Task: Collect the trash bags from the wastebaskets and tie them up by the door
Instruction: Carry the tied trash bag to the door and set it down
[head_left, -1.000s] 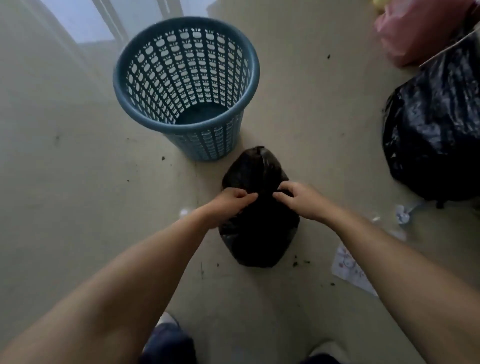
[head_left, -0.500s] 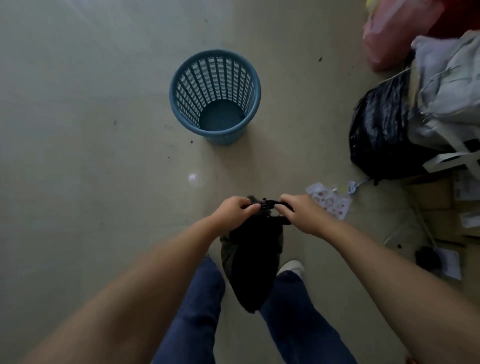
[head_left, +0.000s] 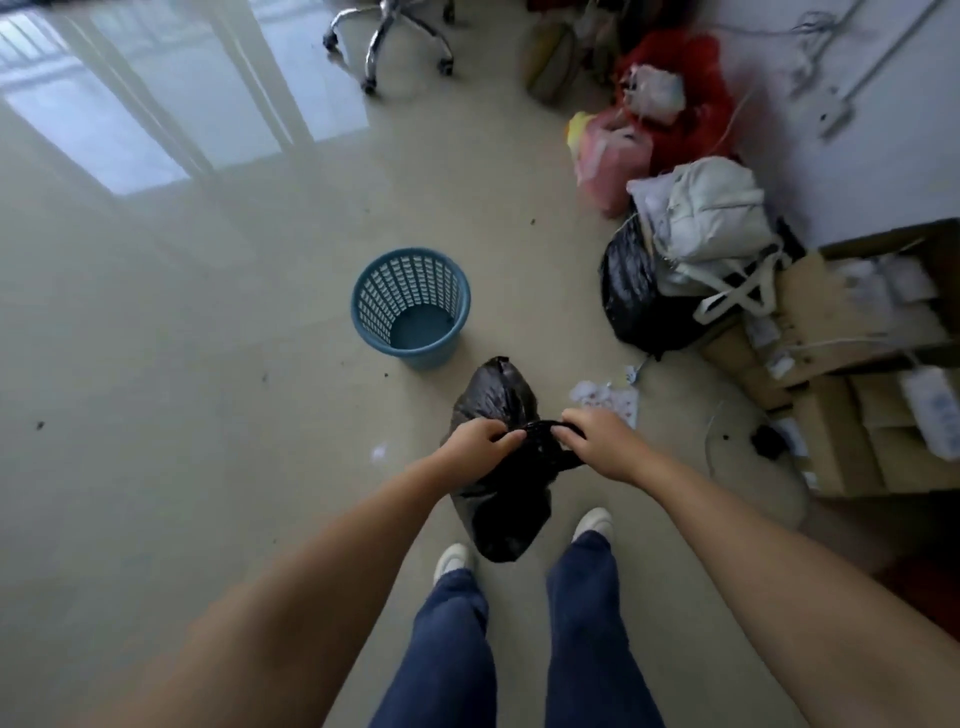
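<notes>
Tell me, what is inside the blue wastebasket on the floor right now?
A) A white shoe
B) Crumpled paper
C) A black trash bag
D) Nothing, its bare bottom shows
D: the blue wastebasket shows its bare bottom, while both hands pinch the small black trash bag held above the floor.

A glossy black plastic trash bag (head_left: 501, 499) was seen. A teal-blue plastic wastebasket (head_left: 411, 306) was patterned with rows of pale lattice openings. The smooth tiled floor (head_left: 182, 364) was coloured pale beige, flecked with small dark specks. Dark blue denim trouser legs (head_left: 452, 654) and white shoes (head_left: 453, 558) were shown. A larger shiny black bag (head_left: 636, 296) was topped by an off-white cloth bag (head_left: 711, 218); a pink plastic bag (head_left: 610, 161), a red bundle (head_left: 685, 93) and brown cardboard boxes (head_left: 852, 353) were noted.
</notes>
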